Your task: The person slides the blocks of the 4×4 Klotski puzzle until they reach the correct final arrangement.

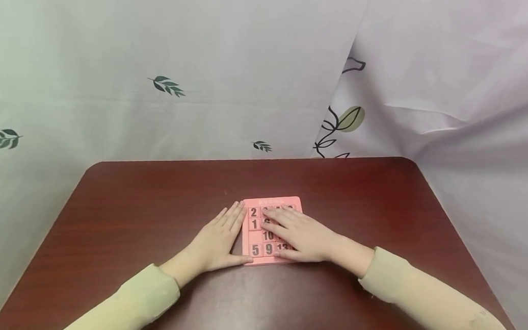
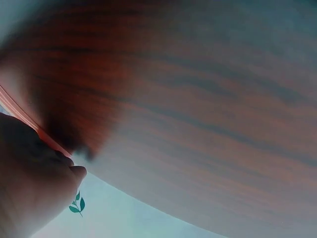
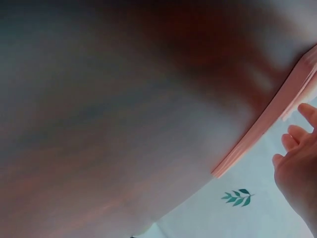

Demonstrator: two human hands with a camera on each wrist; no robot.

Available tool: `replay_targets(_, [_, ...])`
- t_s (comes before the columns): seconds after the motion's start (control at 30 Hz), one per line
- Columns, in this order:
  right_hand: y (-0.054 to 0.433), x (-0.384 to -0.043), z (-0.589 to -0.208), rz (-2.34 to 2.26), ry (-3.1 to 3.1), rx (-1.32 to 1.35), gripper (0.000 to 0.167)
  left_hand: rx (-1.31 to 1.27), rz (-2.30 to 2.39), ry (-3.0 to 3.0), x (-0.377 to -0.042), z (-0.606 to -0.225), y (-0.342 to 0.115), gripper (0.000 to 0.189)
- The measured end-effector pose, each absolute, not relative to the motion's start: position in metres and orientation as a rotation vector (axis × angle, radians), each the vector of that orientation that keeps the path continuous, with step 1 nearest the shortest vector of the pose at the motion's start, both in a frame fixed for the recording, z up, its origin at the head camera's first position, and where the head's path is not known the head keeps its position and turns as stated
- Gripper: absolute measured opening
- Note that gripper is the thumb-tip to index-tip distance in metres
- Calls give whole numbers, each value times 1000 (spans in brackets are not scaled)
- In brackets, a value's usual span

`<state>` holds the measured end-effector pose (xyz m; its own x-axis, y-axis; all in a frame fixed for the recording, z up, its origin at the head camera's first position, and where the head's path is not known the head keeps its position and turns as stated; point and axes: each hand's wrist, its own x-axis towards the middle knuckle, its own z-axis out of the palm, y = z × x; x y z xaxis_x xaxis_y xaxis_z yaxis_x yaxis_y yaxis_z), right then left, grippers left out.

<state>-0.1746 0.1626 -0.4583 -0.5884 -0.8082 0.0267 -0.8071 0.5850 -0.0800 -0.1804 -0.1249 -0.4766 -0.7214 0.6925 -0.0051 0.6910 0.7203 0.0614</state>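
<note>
lying partly beneath the right hand (image 1: 307,236), beside the left hand (image 1: 219,241), both hands straight-fingered: a pink number puzzle (image 1: 265,239)

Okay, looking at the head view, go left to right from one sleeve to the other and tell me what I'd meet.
Left sleeve, left hand, pink number puzzle, right hand lying partly over the puzzle, right sleeve.

Right hand (image 3: 301,168) in at the edge, fingers beside the pink board (image 3: 272,111), table (image 3: 109,134) blurred, green leaf sprig (image 3: 238,197) on pale cloth (image 3: 208,218)!
</note>
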Motion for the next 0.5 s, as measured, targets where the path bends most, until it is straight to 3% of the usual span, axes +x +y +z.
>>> replay_targets(0.5, [148, -181, -457, -113, 2715, -1368, 69, 1179, 61, 2903, -180, -476, -125, 116])
